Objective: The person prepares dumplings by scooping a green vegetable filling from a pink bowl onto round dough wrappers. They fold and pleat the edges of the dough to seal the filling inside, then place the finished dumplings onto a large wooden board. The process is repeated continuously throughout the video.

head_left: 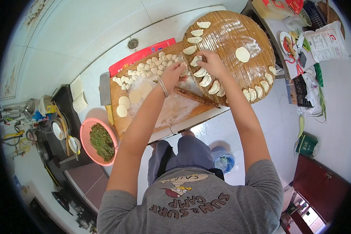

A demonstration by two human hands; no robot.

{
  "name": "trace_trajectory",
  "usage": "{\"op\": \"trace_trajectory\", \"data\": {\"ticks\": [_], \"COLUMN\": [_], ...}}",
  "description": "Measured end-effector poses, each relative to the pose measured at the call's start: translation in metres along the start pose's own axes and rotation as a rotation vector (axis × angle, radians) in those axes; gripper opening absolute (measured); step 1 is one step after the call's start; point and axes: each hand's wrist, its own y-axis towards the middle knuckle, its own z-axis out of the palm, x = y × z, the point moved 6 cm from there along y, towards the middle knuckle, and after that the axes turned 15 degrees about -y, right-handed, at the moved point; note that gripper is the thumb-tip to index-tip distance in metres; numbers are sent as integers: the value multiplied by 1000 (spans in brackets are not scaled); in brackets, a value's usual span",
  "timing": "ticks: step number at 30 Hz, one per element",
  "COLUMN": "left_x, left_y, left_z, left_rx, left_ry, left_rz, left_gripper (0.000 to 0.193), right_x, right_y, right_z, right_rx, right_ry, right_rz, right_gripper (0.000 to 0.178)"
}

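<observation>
My right hand [213,63] is over the left part of a round wooden tray [232,43], its fingers closed on a folded dumpling [196,61] in the curved row along the rim. Beside it, my left hand [173,78] hovers over a floured wooden board [160,117], its fingers curled together. What they hold, if anything, is hidden. Small dough pieces [154,64] crowd the board's far side. Flat round wrappers [135,96] lie at its left, and a rolling pin [197,96] slants across its right. One lone wrapper [242,54] rests on the tray.
At the left, a pink basin [84,134] holds chopped green filling [102,142]. A cleaver [105,91] with a yellow handle lies along the board's left edge. More dumplings [259,91] line the tray's near right rim. Below the counter stands a blue bucket [223,160].
</observation>
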Motion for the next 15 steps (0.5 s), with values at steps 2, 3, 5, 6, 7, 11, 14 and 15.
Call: {"op": "trace_trajectory", "data": {"ticks": [2, 3, 5, 6, 7, 11, 14, 15], "left_x": [-5, -9, -13, -13, -13, -12, -14, -13], "left_y": [18, 27, 45, 50, 55, 65, 75, 76], "left_z": [0, 0, 1, 2, 2, 3, 3, 4], "left_rx": [-22, -21, -6, -12, -17, -42, -7, 3], "left_ry": [83, 139, 198, 225, 252, 284, 404, 413], "left_rz": [37, 60, 107, 125, 144, 229, 291, 281], "left_gripper": [34, 34, 33, 32, 31, 27, 29, 29], "right_x": [-2, -7, -17, -19, -22, -20, -24, -26], "right_y": [2, 4, 5, 5, 5, 4, 8, 8], "right_z": [3, 5, 10, 12, 13, 13, 20, 23], "right_rx": [30, 30, 27, 51, 75, 124, 210, 246], "right_ry": [49, 53, 61, 63, 65, 150, 234, 293], "right_rz": [90, 126, 200, 233, 266, 269, 250, 237], "right_gripper": [31, 31, 33, 32, 31, 24, 24, 24]}}
